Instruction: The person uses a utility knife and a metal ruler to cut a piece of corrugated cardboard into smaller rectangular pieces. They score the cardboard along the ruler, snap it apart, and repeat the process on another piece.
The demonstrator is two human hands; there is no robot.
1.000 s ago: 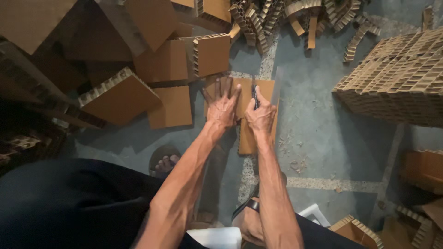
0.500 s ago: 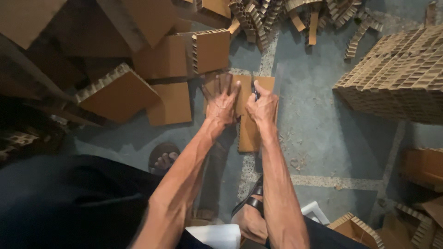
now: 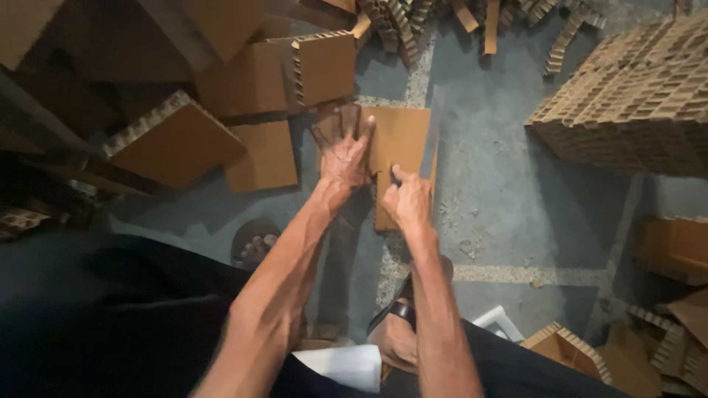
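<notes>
A flat brown cardboard board [image 3: 402, 129] lies on the grey concrete floor in front of me. My left hand [image 3: 345, 153] presses flat on the board's left part, fingers spread. My right hand [image 3: 405, 199] is closed around the dark handle of a knife at the board's lower middle. The long grey knife blade [image 3: 431, 136] runs up along the board's right edge.
Thick honeycomb cardboard blocks [image 3: 173, 140] are heaped at the left. A large honeycomb stack [image 3: 627, 96] sits at the right and cut strips [image 3: 409, 22] lie at the top. My sandalled feet [image 3: 254, 247] rest on the floor. More cardboard pieces [image 3: 568, 346] lie at the lower right.
My right hand has drawn down the board toward me with the knife, and the blade now shows along the right edge. My left hand stays pressed in place.
</notes>
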